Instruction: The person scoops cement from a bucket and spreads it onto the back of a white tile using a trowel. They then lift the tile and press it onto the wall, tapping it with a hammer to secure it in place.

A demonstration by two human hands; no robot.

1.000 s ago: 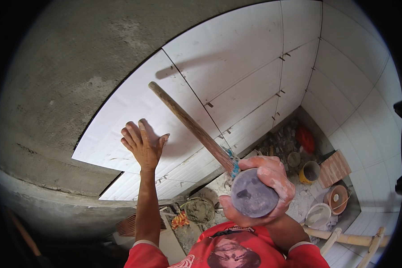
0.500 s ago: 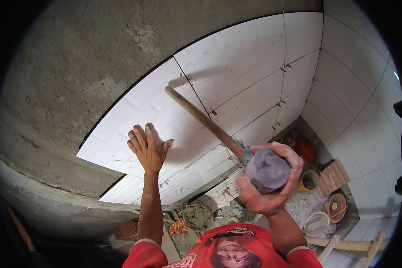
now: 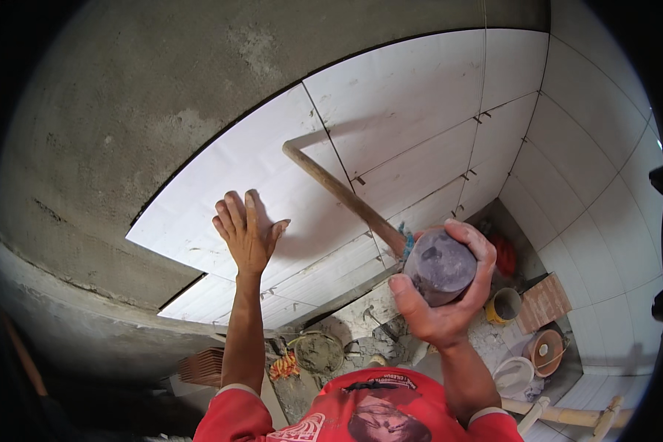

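My left hand [image 3: 247, 234] lies flat, fingers spread, against a large white wall tile [image 3: 221, 180]. My right hand [image 3: 457, 313] grips a mallet by its dark round head [image 3: 440, 267], fingers wrapped around the sides. From the head, the mallet's wooden handle [image 3: 344, 193] points up and left, and its far end meets its shadow at the same tile, so it seems to touch it. Blue-green string is tied where handle and head join. A dark gap separates this tile from its right-hand neighbour [image 3: 398, 88].
Bare grey cement wall [image 3: 147, 96] rises above the tiles. Small spacers [image 3: 482, 118] stick out of the joints. Below are a mortar bucket [image 3: 319, 353], a yellow pail [image 3: 503, 306], an orange bucket [image 3: 545, 350], a white basin [image 3: 513, 376], a hammer [image 3: 379, 322] and a bamboo pole [image 3: 567, 415].
The mallet's handle end has come closer to the tile, meeting its shadow now. My left hand stays spread on the tile. The whole view has shifted slightly.
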